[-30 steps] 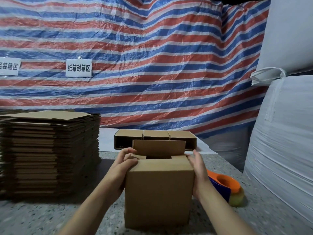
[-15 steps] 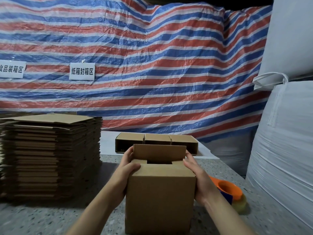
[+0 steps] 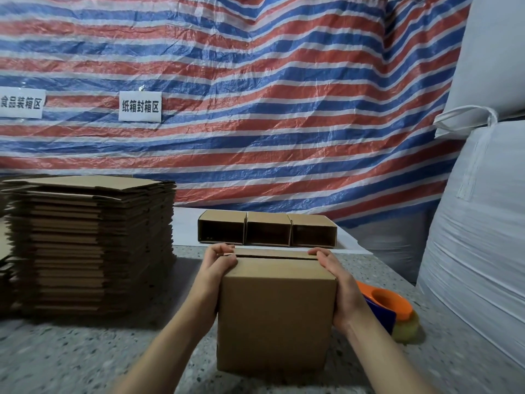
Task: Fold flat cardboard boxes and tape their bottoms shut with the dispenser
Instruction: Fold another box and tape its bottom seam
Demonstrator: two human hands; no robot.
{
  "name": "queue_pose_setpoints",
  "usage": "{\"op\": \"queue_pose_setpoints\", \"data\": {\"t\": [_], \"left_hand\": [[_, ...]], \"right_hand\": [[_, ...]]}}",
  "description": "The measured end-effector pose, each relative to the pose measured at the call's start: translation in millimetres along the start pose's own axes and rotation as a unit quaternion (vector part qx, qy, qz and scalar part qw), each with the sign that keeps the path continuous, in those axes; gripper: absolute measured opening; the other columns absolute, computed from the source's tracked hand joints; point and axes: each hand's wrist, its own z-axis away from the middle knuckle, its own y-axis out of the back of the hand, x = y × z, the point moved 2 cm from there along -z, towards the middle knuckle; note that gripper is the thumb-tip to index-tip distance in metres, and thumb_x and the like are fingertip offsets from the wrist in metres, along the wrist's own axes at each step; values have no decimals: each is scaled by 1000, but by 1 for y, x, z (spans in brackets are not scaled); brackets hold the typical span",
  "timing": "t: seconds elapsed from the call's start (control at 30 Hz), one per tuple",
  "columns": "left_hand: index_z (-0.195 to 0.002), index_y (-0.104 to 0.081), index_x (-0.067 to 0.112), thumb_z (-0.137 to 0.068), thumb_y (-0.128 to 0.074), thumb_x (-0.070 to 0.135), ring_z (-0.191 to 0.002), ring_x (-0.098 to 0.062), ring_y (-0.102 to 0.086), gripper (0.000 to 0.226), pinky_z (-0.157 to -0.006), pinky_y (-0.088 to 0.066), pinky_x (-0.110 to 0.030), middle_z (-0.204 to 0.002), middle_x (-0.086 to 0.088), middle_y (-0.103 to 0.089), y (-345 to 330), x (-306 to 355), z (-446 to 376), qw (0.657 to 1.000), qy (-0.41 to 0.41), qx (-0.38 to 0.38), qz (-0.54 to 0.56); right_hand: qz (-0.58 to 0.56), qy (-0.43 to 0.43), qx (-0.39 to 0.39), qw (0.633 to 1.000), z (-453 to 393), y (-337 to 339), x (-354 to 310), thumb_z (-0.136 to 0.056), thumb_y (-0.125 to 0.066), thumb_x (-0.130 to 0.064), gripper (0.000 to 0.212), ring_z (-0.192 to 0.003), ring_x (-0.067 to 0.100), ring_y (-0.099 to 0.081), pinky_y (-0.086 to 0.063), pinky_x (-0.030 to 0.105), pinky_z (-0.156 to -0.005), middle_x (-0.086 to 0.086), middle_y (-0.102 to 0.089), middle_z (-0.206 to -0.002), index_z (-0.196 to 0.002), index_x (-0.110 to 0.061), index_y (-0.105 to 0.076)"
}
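Observation:
A brown cardboard box (image 3: 275,317) stands upright on the speckled table (image 3: 71,356) in front of me, its upper flaps folded down flat. My left hand (image 3: 217,267) grips the box's upper left corner, fingers curled over the flaps. On the opposite side, my right hand (image 3: 339,285) holds the upper right edge, fingers pressing the far flap down. The orange and blue tape dispenser (image 3: 389,308) with its yellowish tape roll lies on the table just right of the box, partly hidden behind my right wrist.
A tall stack of flat cardboard boxes (image 3: 91,245) fills the left of the table. Three folded boxes (image 3: 267,231) lie on their sides in a row behind. Large white sacks (image 3: 477,223) crowd the right. A striped tarp hangs behind.
The far flap that stood upright has been pushed down flat onto the box top. Both hands shifted up to the top edges.

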Motion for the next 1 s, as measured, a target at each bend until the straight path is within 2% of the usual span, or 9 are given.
{"op": "queue_pose_setpoints", "data": {"t": [0.17,0.33,0.4,0.5,0.57,0.67,0.73,0.87,1.0], "left_hand": [[-90,-55,21,-74,-64,30,-74,-17,-49,20,-62,-39,-33,-89,-4,-54,-1,6,6,1000,4,-5,-18],[-96,-55,16,-96,-58,15,-74,-9,-57,3,-65,-45,-24,-93,-4,-60,12,27,-3,974,-10,-78,-214],[-100,-55,20,-95,-59,17,-88,-10,-61,7,-77,-48,-26,-105,-2,-62,12,47,-8,923,-26,-107,-369],[-109,-51,28,-96,-50,28,-113,-15,-51,13,-97,-40,-33,-127,3,-54,-11,70,-7,759,-112,-130,-628],[-134,-46,31,-100,-39,42,-133,-16,-40,37,-114,-26,-37,-147,5,-45,-35,69,2,698,-181,-159,-674],[-153,-23,36,-95,-23,70,-148,-12,-19,68,-122,-7,-46,-162,9,-21,-63,49,14,655,-184,-226,-697],[-151,-25,38,-92,-21,74,-147,-14,-23,70,-121,-12,-51,-161,8,-26,-67,36,17,617,-197,-220,-730],[-143,-37,36,-92,-24,73,-136,-14,-41,63,-112,-31,-49,-150,10,-43,-64,33,17,604,-232,-198,-736],[-144,-35,37,-93,-27,71,-136,-13,-41,62,-112,-30,-48,-150,11,-43,-65,33,14,608,-216,-210,-735]], "right_hand": [[21,2,20,1000,-1,-2,1,-77,-68,-42,33,-79,24,-71,-58,38,-66,11,-74,-97,-100,-19,-72],[28,4,27,999,0,-3,-1,-78,-67,-40,33,-82,26,-70,-58,39,-67,13,-74,-98,-103,-19,-70],[31,6,33,999,0,-4,-3,-82,-65,-37,28,-80,24,-70,-57,36,-64,12,-73,-96,-103,-18,-70],[30,5,36,999,0,-5,-5,-85,-63,-34,29,-76,21,-69,-56,33,-60,12,-70,-94,-106,-16,-67],[31,-6,37,999,0,-5,-5,-88,-62,-34,28,-78,23,-68,-56,34,-60,15,-69,-98,-109,-16,-66],[20,-16,40,999,0,-6,-4,-78,-66,-39,33,-78,28,-68,-57,38,-60,21,-69,-100,-105,-20,-67],[32,-14,44,998,0,-7,-5,-76,-65,-40,27,-77,28,-68,-57,38,-60,20,-69,-97,-98,-24,-71],[52,-26,42,997,0,-5,-3,-83,-64,-42,20,-78,25,-71,-58,36,-61,18,-72,-98,-93,-29,-75],[46,-35,59,997,-17,20,-15,-102,-45,-45,41,-107,28,-69,-54,46,-92,13,-73,-113,-111,-17,-74]]}}
